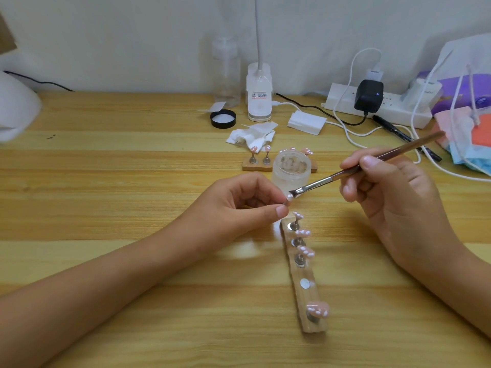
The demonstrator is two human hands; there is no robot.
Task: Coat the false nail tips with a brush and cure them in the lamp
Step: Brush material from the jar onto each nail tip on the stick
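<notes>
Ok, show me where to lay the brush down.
Free: bare table left of the left hand, back to the black lid; also the near edge left of the holder strip. Crowded: back right by the power strip, around the jar.

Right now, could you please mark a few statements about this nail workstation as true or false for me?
1. The right hand holds the brush. True.
2. The brush's bristles meet the nail tip pinched in the left hand. True.
3. Every position on the near wooden strip carries a nail tip. False: one magnet spot is bare, second from the near end.
4. The black lid sits on the jar. False: it lies on the table farther back, and the jar stands open.
</notes>
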